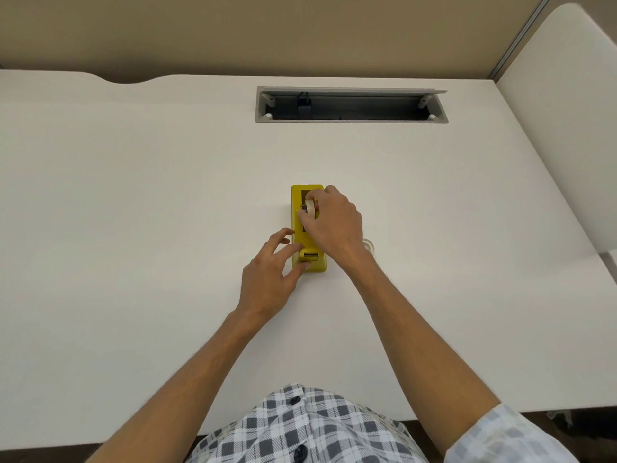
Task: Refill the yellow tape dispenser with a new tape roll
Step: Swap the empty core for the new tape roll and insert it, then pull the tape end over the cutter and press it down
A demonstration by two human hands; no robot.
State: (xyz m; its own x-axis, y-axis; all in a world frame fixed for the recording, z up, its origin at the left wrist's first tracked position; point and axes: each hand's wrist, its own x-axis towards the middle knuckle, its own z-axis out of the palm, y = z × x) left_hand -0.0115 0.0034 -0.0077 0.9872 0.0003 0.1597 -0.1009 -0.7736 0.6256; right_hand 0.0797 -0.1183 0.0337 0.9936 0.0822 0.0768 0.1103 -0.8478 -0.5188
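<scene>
Centrally, right hand (334, 222) reaches over the yellow tape dispenser (309, 228), thumb and fingers pinched on a pale tape roll (310, 208) standing on edge in the dispenser's open well. A dark hub shows at the roll's left face; whether the roll is fully seated cannot be told, since the hand covers its right side and the well's right wall.

Left hand (267, 279) sits at the dispenser's near left corner, fingers spread and loosely curled, not closed around anything. Thumb tip touches the near end by the cutter block; fingertips lie against the left side wall. Cutter blade itself too small to make out.

Dispenser lies lengthwise, pointing away from the person, on the white desk (133, 195), roughly mid-desk. Its right flank is mostly hidden under the right wrist.

Just right of the right wrist, a small clear ring-shaped object (369, 244) rests on the desk, partly hidden by the forearm; possibly an empty core, not certain.

Farther back, a grey cable tray (350, 105) is recessed in the desk with its lid up; a dark item inside, indistinct. Beige partition (267, 31) behind. Plaid shirt (300, 429) cut off at the bottom edge; right sleeve rolled above the forearm.
</scene>
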